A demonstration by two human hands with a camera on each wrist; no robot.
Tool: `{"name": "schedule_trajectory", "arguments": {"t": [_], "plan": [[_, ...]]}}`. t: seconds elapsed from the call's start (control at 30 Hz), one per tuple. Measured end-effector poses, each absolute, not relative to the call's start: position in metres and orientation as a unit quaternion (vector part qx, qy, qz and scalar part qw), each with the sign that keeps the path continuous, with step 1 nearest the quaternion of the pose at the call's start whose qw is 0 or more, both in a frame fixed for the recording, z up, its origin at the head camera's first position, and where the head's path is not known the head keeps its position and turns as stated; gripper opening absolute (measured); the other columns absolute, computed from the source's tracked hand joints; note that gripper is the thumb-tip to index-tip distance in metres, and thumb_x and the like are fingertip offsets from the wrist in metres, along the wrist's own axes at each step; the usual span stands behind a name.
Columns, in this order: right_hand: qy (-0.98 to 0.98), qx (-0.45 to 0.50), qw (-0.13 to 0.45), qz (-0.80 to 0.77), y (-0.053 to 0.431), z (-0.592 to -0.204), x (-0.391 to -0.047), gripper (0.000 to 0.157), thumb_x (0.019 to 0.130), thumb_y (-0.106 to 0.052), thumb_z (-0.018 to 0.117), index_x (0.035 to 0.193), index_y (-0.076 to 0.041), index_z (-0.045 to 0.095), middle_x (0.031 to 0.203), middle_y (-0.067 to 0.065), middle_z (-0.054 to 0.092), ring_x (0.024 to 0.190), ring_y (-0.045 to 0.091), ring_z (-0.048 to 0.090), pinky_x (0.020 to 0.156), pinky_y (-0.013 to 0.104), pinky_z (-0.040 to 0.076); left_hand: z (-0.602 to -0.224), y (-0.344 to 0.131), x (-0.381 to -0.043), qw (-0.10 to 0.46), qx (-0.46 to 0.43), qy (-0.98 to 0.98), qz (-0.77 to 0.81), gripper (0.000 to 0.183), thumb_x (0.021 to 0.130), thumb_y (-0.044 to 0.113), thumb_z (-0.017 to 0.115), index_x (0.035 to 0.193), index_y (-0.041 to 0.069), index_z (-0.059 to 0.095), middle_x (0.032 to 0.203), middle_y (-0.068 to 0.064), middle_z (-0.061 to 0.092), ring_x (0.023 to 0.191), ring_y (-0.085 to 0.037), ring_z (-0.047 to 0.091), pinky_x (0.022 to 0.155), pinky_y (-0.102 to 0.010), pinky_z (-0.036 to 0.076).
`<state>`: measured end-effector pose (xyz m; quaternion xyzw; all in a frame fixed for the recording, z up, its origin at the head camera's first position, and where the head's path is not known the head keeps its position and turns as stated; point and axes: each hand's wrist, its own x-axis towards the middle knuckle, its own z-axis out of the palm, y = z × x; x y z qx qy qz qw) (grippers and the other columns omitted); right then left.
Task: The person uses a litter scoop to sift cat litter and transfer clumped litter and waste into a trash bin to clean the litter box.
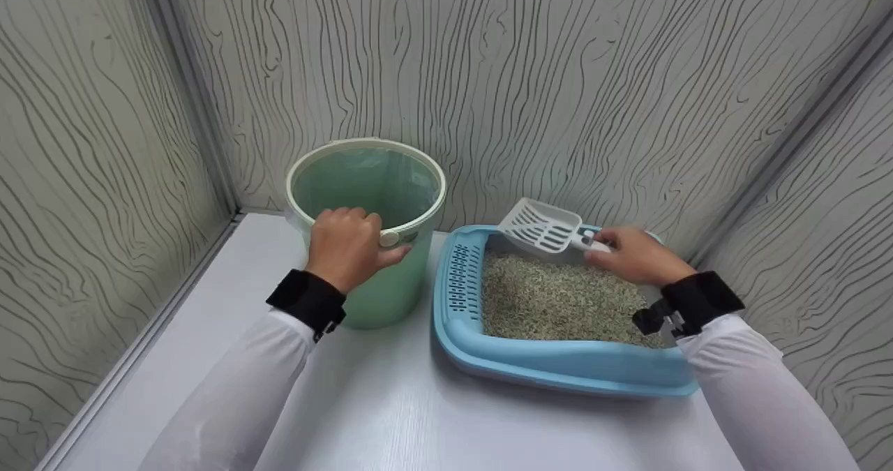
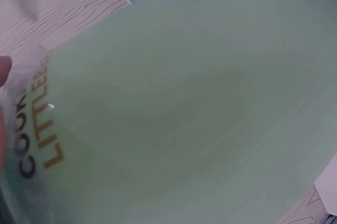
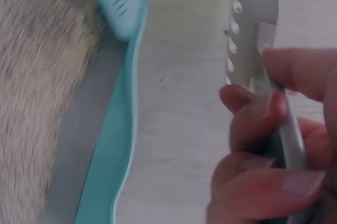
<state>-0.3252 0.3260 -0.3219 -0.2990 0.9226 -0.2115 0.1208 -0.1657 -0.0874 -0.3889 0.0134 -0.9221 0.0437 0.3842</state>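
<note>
A white slotted litter scoop is held by its handle in my right hand, over the back part of a blue litter box. In the right wrist view, fingers and thumb wrap the handle of the scoop. Grainy litter covers the floor of the box. My left hand grips the near rim of a green trash bin, fingers curled over the edge and thumb along the outside. A clear liner bag lines the bin. Its printed side fills the left wrist view.
Bin and litter box stand side by side on a white table. Wood-grain patterned panels rise right behind them and on both sides. A perforated ledge runs along the box's left end, facing the bin.
</note>
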Motion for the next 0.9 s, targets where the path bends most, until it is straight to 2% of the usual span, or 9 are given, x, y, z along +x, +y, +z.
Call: {"name": "schedule_trajectory", "arguments": {"t": [0.13, 0.27, 0.4, 0.5, 0.6, 0.63, 0.7, 0.73, 0.9], "plan": [[0.923, -0.341, 0.139, -0.107, 0.321, -0.342, -0.333, 0.037, 0.103, -0.023, 0.061, 0.127, 0.004, 0.067, 0.096, 0.011, 0.069, 0.072, 0.016, 0.055, 0.067, 0.034, 0.045, -0.391, -0.087, -0.161, 0.378, 0.027, -0.924, 0.042, 0.067, 0.078, 0.075, 0.075, 0.075, 0.009, 0.064, 0.084, -0.011, 0.067, 0.083, -0.034, 0.065, 0.073, -0.049, 0.05], [0.922, -0.356, 0.145, -0.052, 0.306, -0.36, -0.339, 0.038, 0.1, -0.021, 0.066, 0.128, 0.004, 0.069, 0.118, 0.023, 0.073, 0.097, 0.033, 0.071, 0.085, 0.048, 0.056, -0.39, -0.087, -0.159, 0.367, 0.022, -0.93, 0.029, 0.065, 0.075, 0.073, 0.077, 0.091, 0.01, 0.067, 0.1, -0.012, 0.068, 0.099, -0.034, 0.065, 0.087, -0.052, 0.05], [0.93, -0.336, 0.144, -0.041, 0.299, -0.377, -0.342, 0.04, 0.099, -0.021, 0.069, 0.131, 0.004, 0.068, 0.132, 0.028, 0.068, 0.12, 0.047, 0.067, 0.097, 0.056, 0.055, -0.387, -0.085, -0.159, 0.359, 0.0, -0.934, -0.006, 0.072, 0.072, 0.07, 0.08, 0.113, 0.012, 0.066, 0.117, -0.011, 0.068, 0.116, -0.033, 0.062, 0.1, -0.054, 0.046], [0.931, -0.334, 0.139, -0.04, 0.301, -0.392, -0.347, 0.023, 0.097, -0.016, 0.071, 0.101, 0.006, 0.076, 0.098, 0.023, 0.075, 0.083, 0.035, 0.071, 0.074, 0.044, 0.058, -0.385, -0.081, -0.158, 0.351, -0.014, -0.936, -0.028, 0.079, 0.073, 0.07, 0.079, 0.128, 0.015, 0.064, 0.127, -0.01, 0.066, 0.126, -0.031, 0.059, 0.106, -0.055, 0.043], [0.929, -0.349, 0.117, -0.032, 0.304, -0.399, -0.349, 0.021, 0.097, -0.014, 0.071, 0.094, 0.006, 0.075, 0.089, 0.021, 0.074, 0.076, 0.032, 0.069, 0.07, 0.043, 0.056, -0.384, -0.079, -0.154, 0.35, -0.026, -0.936, -0.03, 0.083, 0.075, 0.069, 0.078, 0.137, 0.017, 0.062, 0.134, -0.01, 0.065, 0.133, -0.032, 0.057, 0.11, -0.056, 0.041], [0.93, -0.35, 0.111, -0.031, 0.304, -0.399, -0.35, 0.021, 0.098, -0.015, 0.07, 0.094, 0.006, 0.075, 0.09, 0.021, 0.074, 0.078, 0.033, 0.069, 0.071, 0.044, 0.057, -0.384, -0.078, -0.152, 0.349, -0.028, -0.936, -0.029, 0.084, 0.076, 0.069, 0.078, 0.139, 0.017, 0.061, 0.137, -0.01, 0.065, 0.135, -0.032, 0.056, 0.11, -0.057, 0.041], [0.931, -0.352, 0.093, -0.03, 0.305, -0.395, -0.348, 0.031, 0.099, -0.018, 0.069, 0.119, 0.005, 0.074, 0.121, 0.027, 0.073, 0.108, 0.044, 0.07, 0.091, 0.054, 0.057, -0.382, -0.078, -0.147, 0.346, -0.03, -0.937, -0.028, 0.084, 0.076, 0.068, 0.078, 0.142, 0.018, 0.06, 0.142, -0.011, 0.063, 0.138, -0.034, 0.055, 0.112, -0.059, 0.04], [0.932, -0.35, 0.086, -0.034, 0.305, -0.392, -0.346, 0.034, 0.101, -0.02, 0.068, 0.124, 0.004, 0.072, 0.126, 0.028, 0.07, 0.116, 0.047, 0.066, 0.097, 0.057, 0.054, -0.381, -0.078, -0.145, 0.343, -0.03, -0.938, -0.029, 0.085, 0.076, 0.068, 0.078, 0.144, 0.019, 0.059, 0.145, -0.011, 0.062, 0.14, -0.035, 0.054, 0.113, -0.06, 0.04], [0.937, -0.335, 0.038, -0.089, 0.307, -0.374, -0.323, 0.039, 0.104, -0.028, 0.064, 0.134, -0.003, 0.067, 0.144, 0.029, 0.056, 0.132, 0.052, 0.053, 0.106, 0.063, 0.046, -0.377, -0.074, -0.134, 0.307, -0.021, -0.951, -0.042, 0.089, 0.079, 0.071, 0.074, 0.152, 0.024, 0.052, 0.157, -0.011, 0.053, 0.15, -0.038, 0.046, 0.118, -0.068, 0.032]]}}
